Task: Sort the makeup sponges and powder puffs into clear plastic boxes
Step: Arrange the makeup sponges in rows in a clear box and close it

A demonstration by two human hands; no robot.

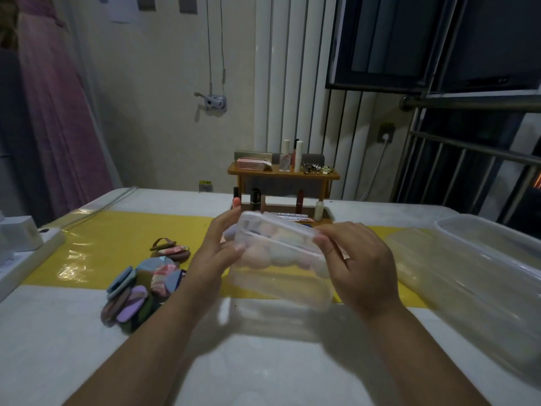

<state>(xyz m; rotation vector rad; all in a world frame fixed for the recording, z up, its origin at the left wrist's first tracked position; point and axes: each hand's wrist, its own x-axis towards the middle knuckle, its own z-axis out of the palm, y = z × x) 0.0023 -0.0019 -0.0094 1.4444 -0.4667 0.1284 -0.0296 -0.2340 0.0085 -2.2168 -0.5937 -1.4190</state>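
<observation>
A small clear plastic box (281,285) sits mid-table, filled with pale round makeup sponges (263,256). A clear lid (275,230) lies tilted over its top. My left hand (216,253) grips the lid's left end, and my right hand (354,259) pinches its right end. A heap of flat powder puffs (137,294) in blue, purple, pink and brown lies on the table to the left of the box, with a few more puffs (171,249) just behind it.
A large clear plastic tub (491,259) and a clear lid (409,253) stand at the right. A small wooden shelf (284,172) with cosmetics stands behind the box. White boxes (20,238) sit at the left edge.
</observation>
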